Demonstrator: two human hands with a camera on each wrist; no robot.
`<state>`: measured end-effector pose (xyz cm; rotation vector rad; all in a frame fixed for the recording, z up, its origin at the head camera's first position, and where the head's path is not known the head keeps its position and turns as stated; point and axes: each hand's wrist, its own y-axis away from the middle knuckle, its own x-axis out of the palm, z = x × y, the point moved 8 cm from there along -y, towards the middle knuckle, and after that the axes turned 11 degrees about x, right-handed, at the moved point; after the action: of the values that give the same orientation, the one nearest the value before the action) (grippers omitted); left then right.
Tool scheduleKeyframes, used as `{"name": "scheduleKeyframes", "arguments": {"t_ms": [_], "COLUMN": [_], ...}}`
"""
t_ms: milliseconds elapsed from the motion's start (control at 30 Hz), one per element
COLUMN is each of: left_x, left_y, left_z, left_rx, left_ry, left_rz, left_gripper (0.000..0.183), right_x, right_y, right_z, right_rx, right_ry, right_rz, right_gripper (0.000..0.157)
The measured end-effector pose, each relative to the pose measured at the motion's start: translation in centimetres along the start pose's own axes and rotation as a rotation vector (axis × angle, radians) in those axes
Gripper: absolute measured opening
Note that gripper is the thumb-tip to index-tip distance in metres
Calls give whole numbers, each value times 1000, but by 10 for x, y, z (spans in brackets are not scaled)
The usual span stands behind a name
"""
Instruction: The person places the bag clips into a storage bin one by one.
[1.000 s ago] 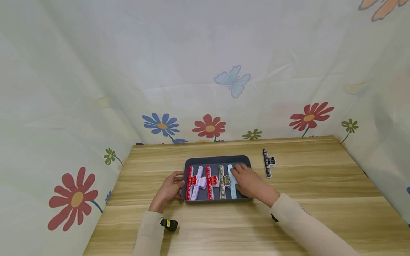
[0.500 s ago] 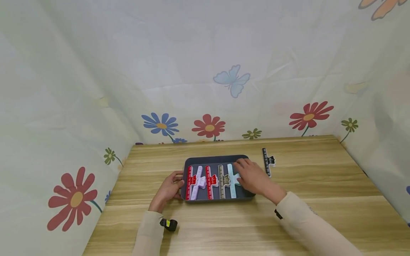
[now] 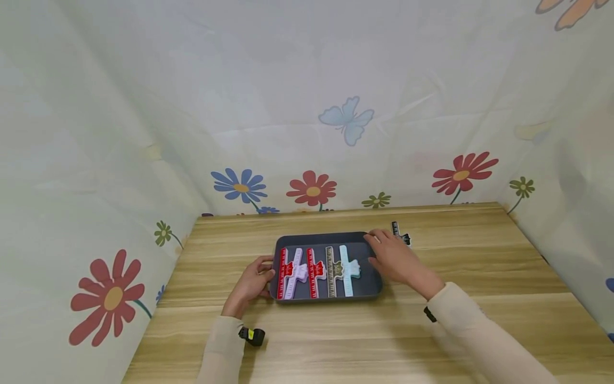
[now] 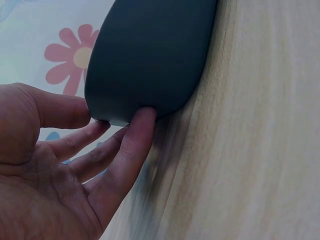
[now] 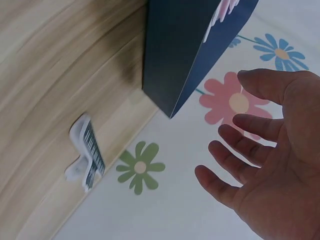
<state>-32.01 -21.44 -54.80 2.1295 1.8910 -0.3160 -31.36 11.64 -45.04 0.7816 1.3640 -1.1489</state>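
A dark grey tray (image 3: 369, 280) holds several keyboard-patterned clips standing side by side: a red clip (image 3: 283, 274), a lilac clip (image 3: 294, 274), another red clip (image 3: 314, 272), a black-and-gold clip (image 3: 332, 272) and a light blue clip (image 3: 347, 272). At the tray's left end my left hand (image 3: 250, 282) rests its fingertips and thumb against the outside; the left wrist view shows these fingers (image 4: 132, 150) fairly straight. My right hand (image 3: 395, 261) hovers over the tray's right end, fingers spread and holding nothing. Partly hidden behind it, a black clip (image 3: 395, 228) lies on the table.
The wooden table (image 3: 307, 341) meets a pale patterned cloth (image 3: 268, 128) at its back and side edges. In the right wrist view, the black clip (image 5: 90, 150) lies beyond the tray's end. A black strap device (image 3: 253, 336) sits on the left wrist.
My right hand has let go of the light blue clip and moved right, to the tray's right rim, now covering part of the black clip. The left hand stays in place.
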Motion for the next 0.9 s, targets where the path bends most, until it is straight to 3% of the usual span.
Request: {"name": "scheduleKeyframes", "arguments": {"t_ms": [600,900], "left_x": [-1,-1], "left_y": [-1,0], "left_z": [-1,1], "left_rx": [-3,-7], "left_ry": [-5,7], "left_rz": [1,-2], "left_gripper": [44,44], "right_x": [3,10], "right_y": [-5,-11], "right_z": [-56,-83], "right_rx": [89,157], "right_ry": [8,-13], "right_rz": [62,132], "right_gripper": [55,57]}}
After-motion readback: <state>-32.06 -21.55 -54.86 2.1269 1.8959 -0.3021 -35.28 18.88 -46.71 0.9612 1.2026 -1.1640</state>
